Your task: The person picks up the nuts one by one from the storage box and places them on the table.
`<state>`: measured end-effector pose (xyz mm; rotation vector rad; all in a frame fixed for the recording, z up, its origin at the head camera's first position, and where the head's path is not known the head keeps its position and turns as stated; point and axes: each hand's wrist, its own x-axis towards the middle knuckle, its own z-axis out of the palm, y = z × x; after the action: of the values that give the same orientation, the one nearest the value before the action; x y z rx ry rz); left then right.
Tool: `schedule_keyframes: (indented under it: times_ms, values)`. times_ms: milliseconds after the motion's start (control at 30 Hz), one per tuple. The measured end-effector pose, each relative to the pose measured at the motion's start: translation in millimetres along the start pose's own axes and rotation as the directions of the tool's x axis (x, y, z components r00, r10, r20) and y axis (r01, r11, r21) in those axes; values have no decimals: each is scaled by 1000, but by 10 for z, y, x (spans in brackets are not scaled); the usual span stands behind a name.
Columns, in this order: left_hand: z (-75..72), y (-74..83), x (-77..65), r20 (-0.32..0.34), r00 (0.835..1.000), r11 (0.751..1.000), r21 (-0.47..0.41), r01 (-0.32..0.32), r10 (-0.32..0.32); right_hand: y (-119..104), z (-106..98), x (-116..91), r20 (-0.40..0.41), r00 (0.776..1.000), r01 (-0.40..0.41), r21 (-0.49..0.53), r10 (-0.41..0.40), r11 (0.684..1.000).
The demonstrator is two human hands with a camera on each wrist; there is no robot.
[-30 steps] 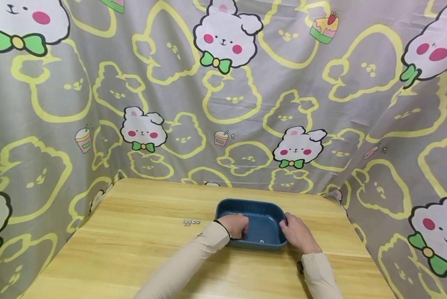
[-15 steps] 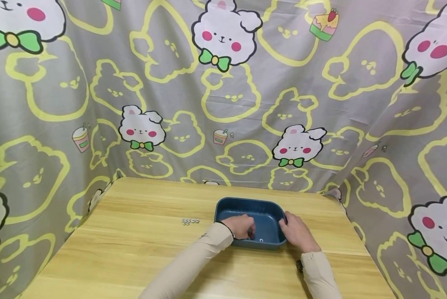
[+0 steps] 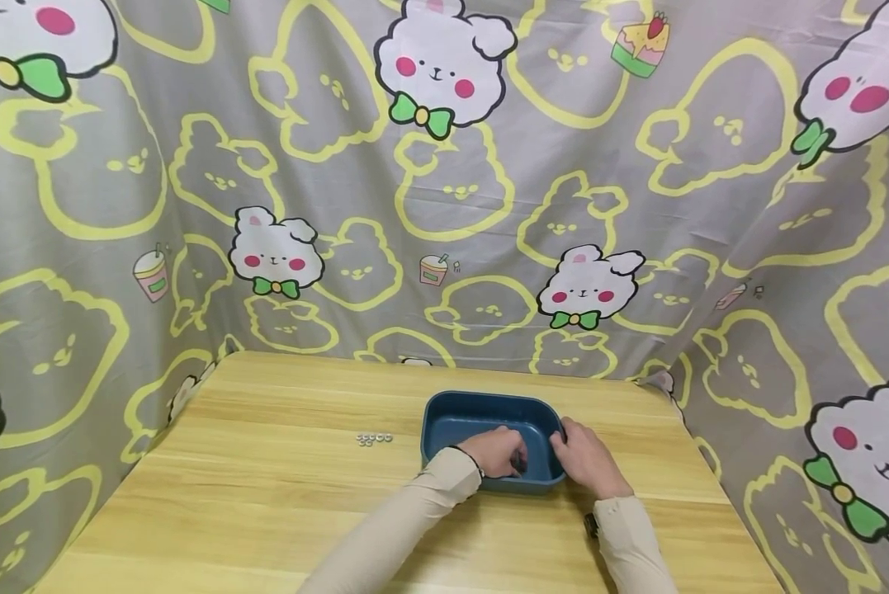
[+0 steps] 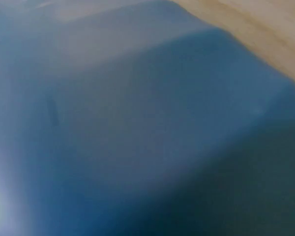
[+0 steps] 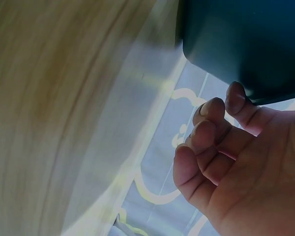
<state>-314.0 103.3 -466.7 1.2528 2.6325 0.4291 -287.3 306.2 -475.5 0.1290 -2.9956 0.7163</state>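
A dark blue plastic box (image 3: 489, 407) with rounded corners stands on the wooden table. My left hand (image 3: 498, 452) reaches over its front wall, fingers bent down near the floor at the front right; I cannot tell whether they pinch anything. The left wrist view holds only the blurred blue inside of the box (image 4: 137, 113). My right hand (image 3: 591, 459) grips the box's right end at the rim. In the right wrist view, the curled fingers of the right hand (image 5: 236, 157) lie along the outside of the box (image 5: 246, 44).
Several small silver nuts (image 3: 374, 439) lie in a cluster on the table (image 3: 281, 478), left of the box. A grey curtain (image 3: 474, 223) with rabbit drawings hangs behind the table and along both sides.
My left hand has moved right inside the box, covering the spot where a small nut showed on the floor. The right hand keeps its grip on the rim. The whole view has shifted slightly.
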Motion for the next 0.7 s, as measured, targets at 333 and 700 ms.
schedule_keyframes:
  times_ms: [333,700]
  values:
    - [-4,96,29,-6,999,998,56,-32,32,-14,-12,-11,26,999,-23,12,22,1000]
    - [-10,103,-2,-85,996,992,128,19,-8,-4,4,-15,34,999,-31,0,31,1000]
